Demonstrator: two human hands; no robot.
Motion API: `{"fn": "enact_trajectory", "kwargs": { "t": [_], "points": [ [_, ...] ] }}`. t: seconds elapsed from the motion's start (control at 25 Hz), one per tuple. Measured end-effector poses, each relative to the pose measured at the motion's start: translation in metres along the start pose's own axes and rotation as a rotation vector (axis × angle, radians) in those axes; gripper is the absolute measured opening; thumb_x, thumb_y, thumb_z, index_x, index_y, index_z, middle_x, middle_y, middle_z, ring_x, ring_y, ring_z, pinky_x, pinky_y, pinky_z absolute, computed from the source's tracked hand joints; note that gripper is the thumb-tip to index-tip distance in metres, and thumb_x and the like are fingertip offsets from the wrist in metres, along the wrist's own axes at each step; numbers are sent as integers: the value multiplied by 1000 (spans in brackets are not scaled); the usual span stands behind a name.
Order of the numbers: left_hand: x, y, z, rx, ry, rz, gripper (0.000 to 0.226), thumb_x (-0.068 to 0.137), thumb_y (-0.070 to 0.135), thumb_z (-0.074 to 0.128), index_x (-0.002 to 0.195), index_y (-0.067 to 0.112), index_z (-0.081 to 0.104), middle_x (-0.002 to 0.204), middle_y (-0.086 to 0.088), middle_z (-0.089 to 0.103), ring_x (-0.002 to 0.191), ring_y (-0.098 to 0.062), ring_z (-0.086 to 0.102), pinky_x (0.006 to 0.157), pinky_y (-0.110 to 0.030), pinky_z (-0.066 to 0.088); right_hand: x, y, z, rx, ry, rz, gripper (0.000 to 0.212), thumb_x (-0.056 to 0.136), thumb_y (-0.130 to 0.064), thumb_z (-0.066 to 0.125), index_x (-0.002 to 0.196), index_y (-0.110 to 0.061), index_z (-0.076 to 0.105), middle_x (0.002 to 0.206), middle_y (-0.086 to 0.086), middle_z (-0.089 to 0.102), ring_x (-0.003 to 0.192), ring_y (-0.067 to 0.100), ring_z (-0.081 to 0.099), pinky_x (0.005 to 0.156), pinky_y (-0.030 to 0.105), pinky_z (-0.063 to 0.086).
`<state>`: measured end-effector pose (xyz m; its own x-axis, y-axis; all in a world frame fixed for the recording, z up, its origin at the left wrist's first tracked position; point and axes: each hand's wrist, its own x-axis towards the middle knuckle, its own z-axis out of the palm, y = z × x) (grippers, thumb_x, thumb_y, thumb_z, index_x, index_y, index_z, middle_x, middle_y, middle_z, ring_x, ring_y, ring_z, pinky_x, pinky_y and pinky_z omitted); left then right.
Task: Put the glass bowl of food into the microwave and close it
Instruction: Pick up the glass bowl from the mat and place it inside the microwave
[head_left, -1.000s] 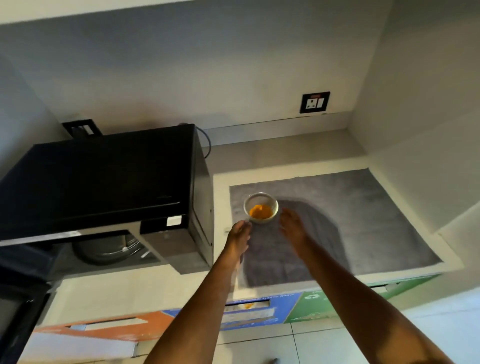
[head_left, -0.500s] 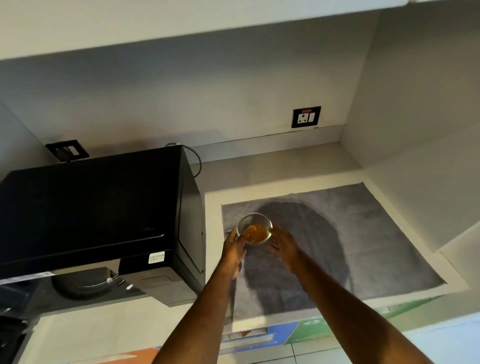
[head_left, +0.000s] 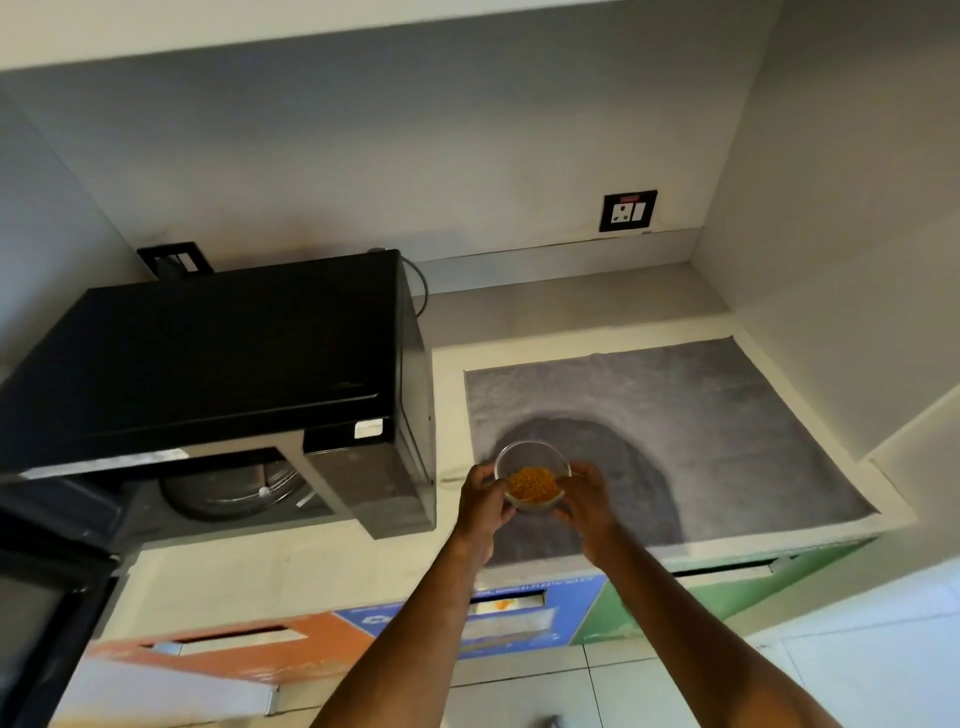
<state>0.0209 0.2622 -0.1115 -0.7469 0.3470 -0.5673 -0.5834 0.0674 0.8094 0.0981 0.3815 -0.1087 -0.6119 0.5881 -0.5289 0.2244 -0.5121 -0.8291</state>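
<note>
Glass bowl (head_left: 532, 478) of orange food, cupped between left hand (head_left: 483, 501) at its 9 o'clock and right hand (head_left: 584, 499) at its 3 o'clock, above the grey mat (head_left: 701, 415); open microwave (head_left: 218, 374) at 9 o'clock.

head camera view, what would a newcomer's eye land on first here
The small glass bowl of orange food, cupped between the left hand and right hand above the grey mat, draws the eye first. Next comes the black microwave at left, its door open and turntable showing.
</note>
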Motion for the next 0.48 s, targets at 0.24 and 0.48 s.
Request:
{"fn": "enact_trajectory", "kwargs": {
  "t": [0.24, 0.48],
  "points": [
    [-61, -35, -58, 24, -5, -25, 26, 96, 13, 54, 120, 20, 57, 123, -16, 66, 111, -34, 68, 80, -40, 61, -69, 55, 11, -68, 80, 28, 26, 87, -1, 53, 87, -24, 67, 82, 9, 64, 73, 17, 61, 67, 30, 51],
    [-126, -61, -168, -19, 42, 50, 31, 95, 17, 61, 126, 16, 58, 122, -13, 63, 114, -29, 63, 87, -44, 62, -165, 109, 68, -122, -73, -17, 31, 92, -10, 57, 76, -27, 78, 79, 8, 74, 90, 31, 69, 71, 37, 60]
  ]
}}
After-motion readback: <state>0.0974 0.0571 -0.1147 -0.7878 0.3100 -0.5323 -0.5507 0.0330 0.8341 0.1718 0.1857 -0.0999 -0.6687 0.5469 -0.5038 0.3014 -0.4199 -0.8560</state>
